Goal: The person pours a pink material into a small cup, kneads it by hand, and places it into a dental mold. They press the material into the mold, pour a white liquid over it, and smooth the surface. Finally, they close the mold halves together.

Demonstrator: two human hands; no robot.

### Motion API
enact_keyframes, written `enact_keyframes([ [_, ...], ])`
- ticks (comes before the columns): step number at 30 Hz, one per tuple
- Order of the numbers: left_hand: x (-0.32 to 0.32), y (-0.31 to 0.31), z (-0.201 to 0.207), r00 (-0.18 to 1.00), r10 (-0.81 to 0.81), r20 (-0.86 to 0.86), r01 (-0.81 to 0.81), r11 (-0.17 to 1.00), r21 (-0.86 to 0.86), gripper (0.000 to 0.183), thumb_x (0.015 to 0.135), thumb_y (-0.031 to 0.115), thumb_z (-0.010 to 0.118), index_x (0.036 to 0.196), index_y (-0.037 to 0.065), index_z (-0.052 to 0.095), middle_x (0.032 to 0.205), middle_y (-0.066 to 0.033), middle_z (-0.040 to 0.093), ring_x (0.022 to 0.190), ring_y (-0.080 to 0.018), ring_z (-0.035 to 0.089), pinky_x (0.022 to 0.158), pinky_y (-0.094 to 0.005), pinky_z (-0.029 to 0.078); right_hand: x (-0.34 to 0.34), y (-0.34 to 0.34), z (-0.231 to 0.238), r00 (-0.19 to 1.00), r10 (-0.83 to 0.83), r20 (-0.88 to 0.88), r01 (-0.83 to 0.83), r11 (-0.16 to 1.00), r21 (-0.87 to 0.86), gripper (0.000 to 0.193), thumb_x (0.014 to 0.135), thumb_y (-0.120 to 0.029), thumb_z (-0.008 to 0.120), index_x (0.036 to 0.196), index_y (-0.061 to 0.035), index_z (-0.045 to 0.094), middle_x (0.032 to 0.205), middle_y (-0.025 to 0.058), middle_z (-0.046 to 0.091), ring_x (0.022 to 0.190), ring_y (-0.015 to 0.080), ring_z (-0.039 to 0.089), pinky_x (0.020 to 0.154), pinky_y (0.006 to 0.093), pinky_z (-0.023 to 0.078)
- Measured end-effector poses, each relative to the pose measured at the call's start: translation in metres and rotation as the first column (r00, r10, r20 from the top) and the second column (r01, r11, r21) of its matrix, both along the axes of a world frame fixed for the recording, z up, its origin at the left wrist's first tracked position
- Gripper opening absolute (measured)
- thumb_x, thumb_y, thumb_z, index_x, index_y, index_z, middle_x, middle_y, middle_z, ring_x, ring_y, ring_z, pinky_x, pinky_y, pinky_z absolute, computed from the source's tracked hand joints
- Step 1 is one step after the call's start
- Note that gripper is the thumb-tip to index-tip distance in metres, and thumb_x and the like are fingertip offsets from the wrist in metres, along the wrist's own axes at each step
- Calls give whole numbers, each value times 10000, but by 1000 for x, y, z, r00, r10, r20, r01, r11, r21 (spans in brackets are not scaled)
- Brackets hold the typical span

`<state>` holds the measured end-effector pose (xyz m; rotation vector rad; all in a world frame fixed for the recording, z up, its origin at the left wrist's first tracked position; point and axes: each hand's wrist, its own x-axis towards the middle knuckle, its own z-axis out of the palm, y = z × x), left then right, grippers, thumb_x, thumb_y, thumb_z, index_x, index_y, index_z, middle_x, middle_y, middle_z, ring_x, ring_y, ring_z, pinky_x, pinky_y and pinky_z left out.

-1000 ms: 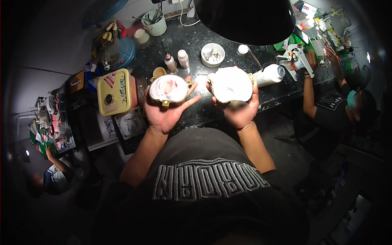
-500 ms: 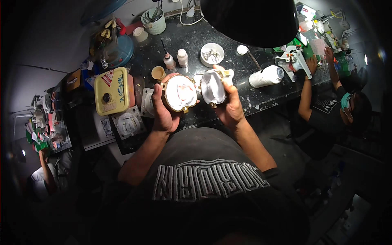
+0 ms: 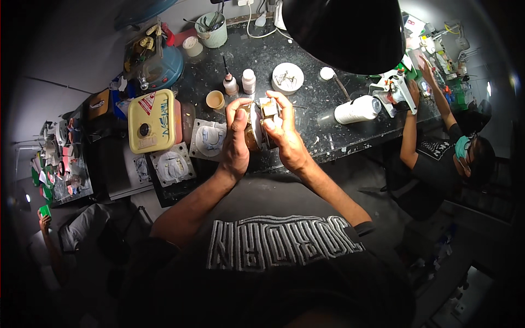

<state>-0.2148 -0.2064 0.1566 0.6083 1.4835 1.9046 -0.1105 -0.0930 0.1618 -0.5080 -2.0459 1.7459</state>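
Note:
Two halves of a brass dental flask face each other in front of my chest, turned on edge and close together. My left hand (image 3: 236,145) is wrapped round the left flask half (image 3: 252,131), thumb up along its outer side. Against the right flask half (image 3: 268,108), with its squared brass back, my right hand (image 3: 291,143) presses with thumb and fingers. The white plaster faces seen before are now turned inward and mostly hidden. Whether the rims touch all the way round cannot be made out.
Beyond my hands stand a tan cup (image 3: 215,100), two small bottles (image 3: 249,81) and a white bowl (image 3: 287,78). A white bottle (image 3: 358,110) lies at right, under a black lamp shade (image 3: 344,33). Plaster-filled flask parts (image 3: 172,167) and a yellow-lidded box (image 3: 151,121) sit left. Co-workers (image 3: 445,150) flank me.
My hands have come together, turning the two flask halves from facing up, apart, to facing each other. The co-worker at left now holds up a green object.

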Motion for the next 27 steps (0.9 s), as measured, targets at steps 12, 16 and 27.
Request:
enact_keyframes([
  [12,-4,4,5,977,-51,-205,36,996,-76,477,1148,436,264,1386,54,420,1289,-113,497,1220,-186,486,1106,-342,353,-4,-2,-20,978,46,-206,-133,892,-431,735,1080,-622,417,1604,-143,226,1556,98,367,1482,224,321,1243,430,192],
  [16,-6,8,6,959,-75,-274,50,994,-99,457,1152,415,256,1376,50,415,1321,-114,476,1232,-210,484,1110,-343,356,-5,1,-30,973,44,-226,-129,919,-373,741,1079,-621,422,1603,-142,206,1558,104,367,1487,230,310,1244,436,182],
  [27,-8,10,-7,819,-88,-567,68,996,-56,333,1145,234,349,1432,119,473,1441,-173,416,1272,-318,517,1117,-383,415,0,4,-31,970,81,-231,-118,982,-150,678,1130,-523,350,1580,-45,181,1549,188,253,1490,292,212,1243,451,166],
])
